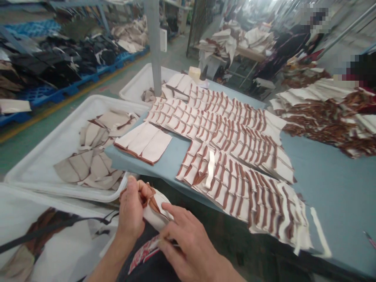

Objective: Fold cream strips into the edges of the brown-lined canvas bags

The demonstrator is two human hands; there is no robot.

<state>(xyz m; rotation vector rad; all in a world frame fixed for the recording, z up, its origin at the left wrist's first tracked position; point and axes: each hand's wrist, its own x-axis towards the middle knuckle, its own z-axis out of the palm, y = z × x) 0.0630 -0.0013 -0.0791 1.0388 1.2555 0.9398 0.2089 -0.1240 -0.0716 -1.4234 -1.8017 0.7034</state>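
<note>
Both my hands grip one folded fabric piece (pixel 155 217), off-white on one face and brown on the other, in front of my body. My left hand (pixel 133 211) closes round its brown far end, thumb up. My right hand (pixel 188 239) pinches the near end, with the forefinger lying along the white face. Just beyond them, a small stack of flat fabric pieces (pixel 143 141) lies on the blue table's left corner. Overlapping rows of similar brown-edged pieces (pixel 235 188) cover the middle of the table, with a loose white strip (pixel 210 169) on top.
White bins (pixel 38 160) with fabric pieces stand left of the table (pixel 331 184). A metal post (pixel 153 47) rises at its far left corner. Heaped brown and white fabric (pixel 323 113) sits at the right. Two people are beyond, near the right edge.
</note>
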